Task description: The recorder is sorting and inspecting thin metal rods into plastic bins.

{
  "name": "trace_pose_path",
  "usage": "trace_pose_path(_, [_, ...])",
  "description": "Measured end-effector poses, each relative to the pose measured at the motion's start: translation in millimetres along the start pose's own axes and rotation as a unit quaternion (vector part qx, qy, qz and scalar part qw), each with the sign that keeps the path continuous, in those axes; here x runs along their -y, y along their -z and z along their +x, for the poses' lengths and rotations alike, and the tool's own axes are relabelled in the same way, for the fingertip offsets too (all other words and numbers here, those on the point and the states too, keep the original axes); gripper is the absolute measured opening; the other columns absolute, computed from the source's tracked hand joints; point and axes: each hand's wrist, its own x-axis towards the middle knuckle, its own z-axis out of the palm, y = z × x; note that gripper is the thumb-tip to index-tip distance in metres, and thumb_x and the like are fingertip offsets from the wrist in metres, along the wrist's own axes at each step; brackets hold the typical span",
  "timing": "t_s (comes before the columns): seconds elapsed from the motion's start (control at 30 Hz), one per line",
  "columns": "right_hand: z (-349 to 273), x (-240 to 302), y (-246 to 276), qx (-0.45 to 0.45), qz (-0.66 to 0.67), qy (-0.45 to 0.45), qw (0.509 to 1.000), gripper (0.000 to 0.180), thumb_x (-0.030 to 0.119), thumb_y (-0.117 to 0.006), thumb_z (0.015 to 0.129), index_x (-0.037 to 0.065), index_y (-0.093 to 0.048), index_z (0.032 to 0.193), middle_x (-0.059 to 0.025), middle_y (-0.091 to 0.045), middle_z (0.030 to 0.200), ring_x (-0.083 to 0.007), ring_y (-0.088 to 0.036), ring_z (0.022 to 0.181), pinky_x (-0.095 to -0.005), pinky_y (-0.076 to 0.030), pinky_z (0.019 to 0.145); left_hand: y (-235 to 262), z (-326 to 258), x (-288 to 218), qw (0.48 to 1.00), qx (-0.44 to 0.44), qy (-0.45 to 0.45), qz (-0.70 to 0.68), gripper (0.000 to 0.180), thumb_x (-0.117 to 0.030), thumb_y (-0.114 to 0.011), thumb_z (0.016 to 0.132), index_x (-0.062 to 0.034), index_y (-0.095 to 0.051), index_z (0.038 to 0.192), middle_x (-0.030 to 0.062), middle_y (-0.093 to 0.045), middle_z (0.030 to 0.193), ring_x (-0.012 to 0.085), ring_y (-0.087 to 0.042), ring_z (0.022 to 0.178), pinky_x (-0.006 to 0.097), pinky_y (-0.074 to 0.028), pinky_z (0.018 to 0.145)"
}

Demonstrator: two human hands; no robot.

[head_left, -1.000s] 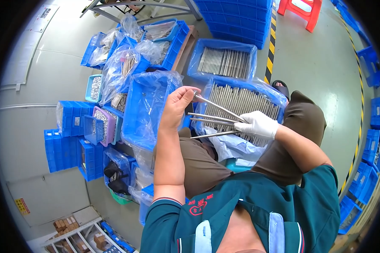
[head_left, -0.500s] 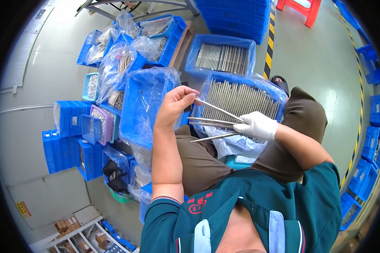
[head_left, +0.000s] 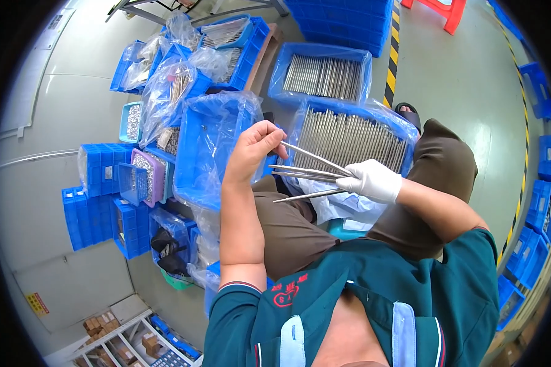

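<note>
My right hand [head_left: 373, 181], in a white glove, is closed round several thin metal rods [head_left: 306, 175] that fan out to the left. My bare left hand [head_left: 257, 150] pinches the far end of the uppermost rod [head_left: 315, 156] between thumb and fingers. Another rod [head_left: 309, 196] slants away below the others, its tip free. Beneath and beyond my hands, a blue bin [head_left: 404, 122] lined with clear plastic holds rows of similar metal rods [head_left: 349, 137]. Crumpled pale sheeting [head_left: 349, 211] lies at its near side, by my knees.
Farther off stands another lined blue bin [head_left: 364, 67] of rods. Left of my left hand is a large lined blue bin [head_left: 208, 147]. Stacked blue crates [head_left: 104, 171] and a purple basket [head_left: 157, 177] of small metal parts stand farther left. Striped floor tape [head_left: 392, 67] runs on the right.
The whole view has shifted slightly. Both hands keep their hold, and the rods have barely moved, with the lower ones a little closer together.
</note>
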Motion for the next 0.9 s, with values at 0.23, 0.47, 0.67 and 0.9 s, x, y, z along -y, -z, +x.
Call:
trace_pose_path(0.23, [6.2,8.6,15.0,0.082,0.113,-0.102,0.985,0.042,0.046,-0.058,0.084,0.005,-0.064,0.079,-0.0023,-0.054,0.06,-0.0116,-0.05,0.056,-0.0273,-0.041,0.054,-15.9,9.6,16.9,0.999,-0.039,0.002,-0.028,0.018,-0.024,-0.052,0.092,-0.0066,-0.053,0.085,-0.0011,-0.049,0.067,0.0074,-0.046,0.058,0.02,-0.036,0.054])
trace_pose_path(0.47, [25.5,-26.6,2.0,0.119,0.281,-0.2,0.931,0.026,0.031,-0.064,0.084,0.005,-0.064,0.087,0.0036,-0.052,0.066,-0.0066,-0.045,0.057,-0.0233,-0.037,0.051,33.9,18.0,6.2,0.964,-0.145,-0.106,-0.195,0.013,-0.014,-0.049,0.091,-0.0064,-0.049,0.08,-0.0002,-0.043,0.063,0.0069,-0.039,0.053,0.022,-0.034,0.05])
trace_pose_path(0.67, [52.0,-25.0,11.8,0.087,0.382,-0.186,0.901,0.022,0.03,-0.06,0.088,0.007,-0.056,0.086,0.0048,-0.046,0.067,-0.0044,-0.041,0.058,-0.0198,-0.032,0.051,40.4,36.9,21.9,0.953,-0.241,-0.033,-0.183,0.011,-0.012,-0.053,0.088,-0.0021,-0.056,0.084,-0.0035,-0.044,0.064,0.0034,-0.037,0.053,0.019,-0.03,0.047])
trace_pose_path(0.9, [57.2,-14.1,16.6,0.103,0.383,-0.168,0.902,0.023,0.028,-0.061,0.088,0.006,-0.055,0.088,0.0057,-0.042,0.064,-0.0035,-0.036,0.053,-0.019,-0.028,0.048,37.3,52.1,36.8,0.983,-0.075,0.118,-0.118,0.033,-0.04,-0.062,0.084,-0.0067,-0.062,0.08,-0.0102,-0.036,0.057,0.001,-0.028,0.047,0.019,-0.02,0.044])
